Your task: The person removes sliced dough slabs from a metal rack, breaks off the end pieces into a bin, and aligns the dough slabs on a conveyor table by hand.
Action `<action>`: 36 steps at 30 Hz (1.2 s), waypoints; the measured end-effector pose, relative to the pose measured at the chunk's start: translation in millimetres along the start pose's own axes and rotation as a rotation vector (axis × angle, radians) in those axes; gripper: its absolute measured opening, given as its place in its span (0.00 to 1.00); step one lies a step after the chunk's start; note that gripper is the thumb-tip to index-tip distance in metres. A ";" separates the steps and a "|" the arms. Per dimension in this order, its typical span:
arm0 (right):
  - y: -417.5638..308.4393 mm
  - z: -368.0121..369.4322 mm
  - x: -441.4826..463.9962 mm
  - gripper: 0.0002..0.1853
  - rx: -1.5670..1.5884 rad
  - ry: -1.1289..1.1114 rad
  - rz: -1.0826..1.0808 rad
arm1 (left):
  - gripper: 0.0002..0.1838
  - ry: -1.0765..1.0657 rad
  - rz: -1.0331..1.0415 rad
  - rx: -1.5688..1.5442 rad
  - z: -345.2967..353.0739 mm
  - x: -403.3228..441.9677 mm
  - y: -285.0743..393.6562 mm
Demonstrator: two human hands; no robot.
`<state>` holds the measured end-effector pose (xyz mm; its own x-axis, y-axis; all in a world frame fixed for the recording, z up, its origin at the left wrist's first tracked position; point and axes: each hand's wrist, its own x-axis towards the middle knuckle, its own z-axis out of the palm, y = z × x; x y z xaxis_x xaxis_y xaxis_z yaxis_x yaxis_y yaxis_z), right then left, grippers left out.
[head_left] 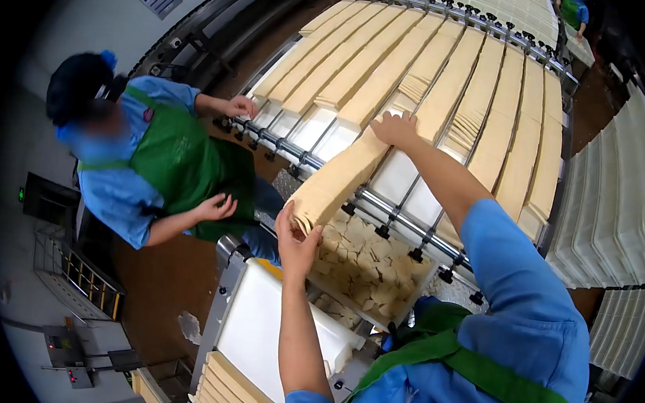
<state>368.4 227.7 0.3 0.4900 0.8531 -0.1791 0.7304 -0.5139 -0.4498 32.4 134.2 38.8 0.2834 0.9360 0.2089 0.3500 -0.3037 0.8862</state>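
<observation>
Pinches the near end of the pale stack [341,176] with the left hand [297,249] and clasps the far end with the right hand [398,130], apparently to keep its layers together.

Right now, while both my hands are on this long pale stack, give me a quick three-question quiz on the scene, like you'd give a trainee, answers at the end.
1. True or false: your left hand and your right hand touch opposite ends of the long pale stack.
2. What lies in the bin below the rail?
3. Which colour is the apron of the co-worker across from you?
A) red B) green C) yellow

Key: 1. True. 2. Broken pale pieces. 3. B.
</observation>
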 end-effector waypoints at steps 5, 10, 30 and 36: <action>14.5 -2.9 42.3 0.36 -0.056 0.095 0.029 | 0.39 -0.140 -0.178 -0.278 19.9 21.0 -8.5; 23.6 8.8 59.5 0.33 -0.079 0.221 0.078 | 0.37 -0.137 -0.223 -0.355 39.2 33.0 -14.8; 38.5 -10.1 56.1 0.23 -0.240 0.383 -0.011 | 0.34 -0.162 -0.131 -0.240 83.1 54.3 -38.5; -26.2 12.4 -32.6 0.22 0.040 0.475 -0.435 | 0.32 -0.234 -0.073 -0.175 108.0 76.3 -40.2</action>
<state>327.3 214.6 7.1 0.3166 0.8456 0.4298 0.8962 -0.1182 -0.4277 136.4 198.6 -25.5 0.4685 0.8815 0.0593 0.2231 -0.1830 0.9575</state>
